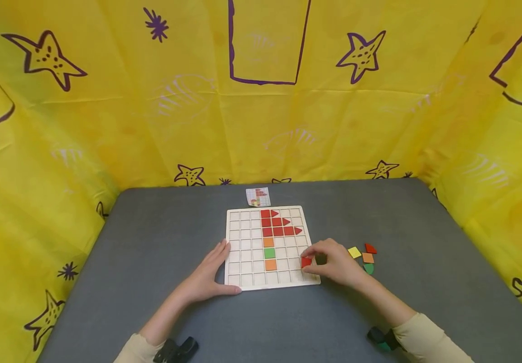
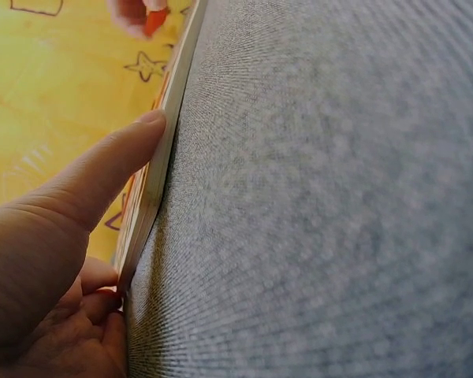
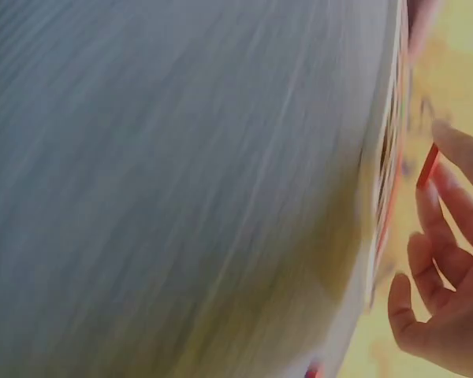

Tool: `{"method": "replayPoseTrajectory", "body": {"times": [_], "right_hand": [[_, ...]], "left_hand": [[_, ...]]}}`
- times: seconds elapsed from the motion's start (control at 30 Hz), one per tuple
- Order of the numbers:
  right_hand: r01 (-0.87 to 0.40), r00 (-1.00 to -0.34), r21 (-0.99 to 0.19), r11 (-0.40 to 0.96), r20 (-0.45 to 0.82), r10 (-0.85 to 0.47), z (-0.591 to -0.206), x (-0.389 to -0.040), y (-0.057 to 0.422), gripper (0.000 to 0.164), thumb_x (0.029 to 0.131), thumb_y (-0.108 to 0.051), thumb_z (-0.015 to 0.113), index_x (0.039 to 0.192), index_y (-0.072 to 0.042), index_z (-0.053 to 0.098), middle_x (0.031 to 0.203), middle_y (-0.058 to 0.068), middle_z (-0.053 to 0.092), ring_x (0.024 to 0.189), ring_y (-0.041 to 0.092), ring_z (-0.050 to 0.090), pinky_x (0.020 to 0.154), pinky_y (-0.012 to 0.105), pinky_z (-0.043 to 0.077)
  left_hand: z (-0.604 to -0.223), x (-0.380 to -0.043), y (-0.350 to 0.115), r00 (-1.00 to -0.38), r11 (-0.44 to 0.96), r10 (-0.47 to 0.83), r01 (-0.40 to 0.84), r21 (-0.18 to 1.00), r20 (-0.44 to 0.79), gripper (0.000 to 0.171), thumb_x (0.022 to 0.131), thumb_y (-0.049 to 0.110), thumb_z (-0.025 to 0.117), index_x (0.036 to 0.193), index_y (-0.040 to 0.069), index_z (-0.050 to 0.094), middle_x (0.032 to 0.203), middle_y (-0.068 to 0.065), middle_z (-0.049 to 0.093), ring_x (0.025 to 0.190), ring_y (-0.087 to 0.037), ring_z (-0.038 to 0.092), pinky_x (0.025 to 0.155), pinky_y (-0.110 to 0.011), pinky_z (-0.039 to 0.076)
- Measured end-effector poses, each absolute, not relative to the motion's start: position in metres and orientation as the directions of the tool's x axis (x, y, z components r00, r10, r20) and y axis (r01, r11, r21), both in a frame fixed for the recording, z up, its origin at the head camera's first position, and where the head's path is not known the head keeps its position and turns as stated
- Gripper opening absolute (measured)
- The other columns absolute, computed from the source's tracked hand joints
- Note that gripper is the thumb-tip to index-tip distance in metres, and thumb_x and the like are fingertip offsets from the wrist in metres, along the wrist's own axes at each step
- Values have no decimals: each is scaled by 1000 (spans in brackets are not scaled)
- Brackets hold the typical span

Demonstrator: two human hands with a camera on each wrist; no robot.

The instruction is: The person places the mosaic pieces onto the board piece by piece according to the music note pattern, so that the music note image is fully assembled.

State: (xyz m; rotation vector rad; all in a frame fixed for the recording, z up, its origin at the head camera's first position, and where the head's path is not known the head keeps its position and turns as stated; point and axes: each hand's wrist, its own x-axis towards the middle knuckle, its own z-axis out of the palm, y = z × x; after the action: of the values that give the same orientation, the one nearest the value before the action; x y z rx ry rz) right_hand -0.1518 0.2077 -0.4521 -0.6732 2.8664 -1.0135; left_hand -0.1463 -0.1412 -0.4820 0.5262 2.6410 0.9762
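Note:
A white gridded board (image 1: 247,263) lies on the table. Red squares with pointed red pieces at their right ends form three rows in its upper part. Below them run an orange square (image 1: 268,242), a green square (image 1: 269,253) and another orange square (image 1: 271,264). My left hand (image 1: 204,276) rests against the board's lower left corner, thumb on the front edge, fingers along the left side. Over the board's right part, my right hand (image 1: 333,262) pinches a red tile (image 1: 306,261) between thumb and fingertips. In the right wrist view that tile (image 3: 429,166) appears tilted, above the board.
Right of the board lie a yellow tile (image 1: 354,252), an orange tile (image 1: 368,258), a red piece (image 1: 371,248) and a green rounded piece (image 1: 368,268). A small pattern card (image 1: 258,196) lies behind the board. Yellow patterned cloth (image 1: 261,136) surrounds the grey table (image 1: 175,217).

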Motion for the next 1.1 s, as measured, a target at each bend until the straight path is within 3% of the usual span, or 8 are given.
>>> {"method": "replayPoseTrajectory", "body": {"times": [0.3,1.1], "right_hand": [[-574,-787,-530,625,146,-599,-459,-152,152,24,74,-34,80,96,-26,74,92,-15,68,89,7,51,79,30,40],[-594,-780,-487,640,152,-608,-463,-152,142,14,75,-28,79,88,-25,73,88,-16,66,89,6,49,79,32,38]], "left_hand": [[-480,-146,-141,-892,701,434,247,669,-125,114,67,51,81,151,4,19,160,-13,10,147,-32,7,113,-55,20],[-481,-146,-142,-894,699,432,249,670,-119,114,67,52,81,151,4,19,160,-13,10,147,-33,8,112,-56,21]]}}
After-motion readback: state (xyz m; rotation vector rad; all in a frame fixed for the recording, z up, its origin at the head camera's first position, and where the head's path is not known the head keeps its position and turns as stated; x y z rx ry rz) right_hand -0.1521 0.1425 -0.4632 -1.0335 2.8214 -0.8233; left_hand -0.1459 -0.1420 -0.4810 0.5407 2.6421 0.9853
